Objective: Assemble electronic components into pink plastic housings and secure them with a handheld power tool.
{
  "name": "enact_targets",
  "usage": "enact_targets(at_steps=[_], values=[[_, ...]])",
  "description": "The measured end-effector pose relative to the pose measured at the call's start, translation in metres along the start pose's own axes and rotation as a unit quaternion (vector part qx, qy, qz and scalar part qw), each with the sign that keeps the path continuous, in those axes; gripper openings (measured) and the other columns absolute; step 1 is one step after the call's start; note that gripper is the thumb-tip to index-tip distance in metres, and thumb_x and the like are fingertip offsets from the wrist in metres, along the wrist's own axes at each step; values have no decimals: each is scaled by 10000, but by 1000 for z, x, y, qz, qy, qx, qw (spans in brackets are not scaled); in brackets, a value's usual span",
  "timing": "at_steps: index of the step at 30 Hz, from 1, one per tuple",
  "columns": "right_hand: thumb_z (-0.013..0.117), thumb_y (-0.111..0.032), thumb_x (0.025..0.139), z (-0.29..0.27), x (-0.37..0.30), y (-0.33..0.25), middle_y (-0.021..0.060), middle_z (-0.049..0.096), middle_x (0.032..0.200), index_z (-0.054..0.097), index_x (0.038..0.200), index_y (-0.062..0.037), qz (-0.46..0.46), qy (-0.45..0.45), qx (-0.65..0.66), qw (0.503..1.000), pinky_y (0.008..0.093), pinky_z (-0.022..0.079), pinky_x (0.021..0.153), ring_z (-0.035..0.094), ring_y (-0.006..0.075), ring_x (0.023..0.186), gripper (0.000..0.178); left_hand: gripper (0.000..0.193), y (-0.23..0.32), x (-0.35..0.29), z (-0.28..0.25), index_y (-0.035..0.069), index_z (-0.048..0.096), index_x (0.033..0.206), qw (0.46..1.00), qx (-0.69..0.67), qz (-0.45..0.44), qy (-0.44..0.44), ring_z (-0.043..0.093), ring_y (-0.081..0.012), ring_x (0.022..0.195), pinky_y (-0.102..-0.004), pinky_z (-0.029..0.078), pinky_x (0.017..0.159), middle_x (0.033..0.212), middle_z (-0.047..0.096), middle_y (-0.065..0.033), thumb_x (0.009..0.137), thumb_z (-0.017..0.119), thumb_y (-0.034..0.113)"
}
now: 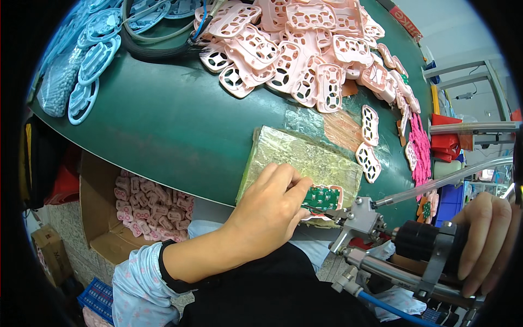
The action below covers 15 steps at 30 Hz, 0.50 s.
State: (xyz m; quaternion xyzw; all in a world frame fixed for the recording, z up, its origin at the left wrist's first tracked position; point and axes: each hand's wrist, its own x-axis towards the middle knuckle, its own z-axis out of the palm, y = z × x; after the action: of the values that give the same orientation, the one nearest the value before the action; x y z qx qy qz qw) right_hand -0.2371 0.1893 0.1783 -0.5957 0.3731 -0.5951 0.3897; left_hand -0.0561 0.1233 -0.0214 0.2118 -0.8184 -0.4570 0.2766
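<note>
My left hand (267,212) is closed, fingers bent and pressed down at the left end of a pink plastic shell (342,197) holding a green circuit board (322,198). The shell rests near the front edge of a yellowish, film-wrapped block (294,152). My right hand (482,240) is wrapped around the black grip of a powered screwdriver (419,241), which comes in from the right. The metal head of this screwdriver reaches the board's lower right corner, beside my left fingertips. Its tip is too small to make out clearly.
Pink shells (294,60) are heaped at the back of the green table (163,136), with blue plastic parts (98,60) at the far left. Bright pink pieces (418,150) lie to the right. Below the table's edge stands a cardboard box (103,237) of finished-looking pink units.
</note>
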Motion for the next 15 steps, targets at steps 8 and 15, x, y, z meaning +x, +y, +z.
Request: enact_targets(at_steps=[8, 15], values=[[573, -101, 924, 10, -17, 6, 3, 542, 611, 481, 896, -66, 54, 65, -124, 989, 225, 510, 699, 546, 77, 511, 102, 448, 2, -1, -1, -31, 626, 1088, 1000, -6, -1, -8, 540, -303, 918, -377, 462, 785, 984, 548, -129, 674, 780, 42], [554, -104, 933, 10, -5, 7, 9, 532, 626, 508, 795, -54, 19, 109, -211, 971, 220, 501, 729, 536, 74, 549, 153, 470, 3, 0, 0, -36, 611, 1113, 1000, 11, -8, -21, 536, -317, 947, -380, 456, 815, 997, 542, -137, 681, 778, 45]])
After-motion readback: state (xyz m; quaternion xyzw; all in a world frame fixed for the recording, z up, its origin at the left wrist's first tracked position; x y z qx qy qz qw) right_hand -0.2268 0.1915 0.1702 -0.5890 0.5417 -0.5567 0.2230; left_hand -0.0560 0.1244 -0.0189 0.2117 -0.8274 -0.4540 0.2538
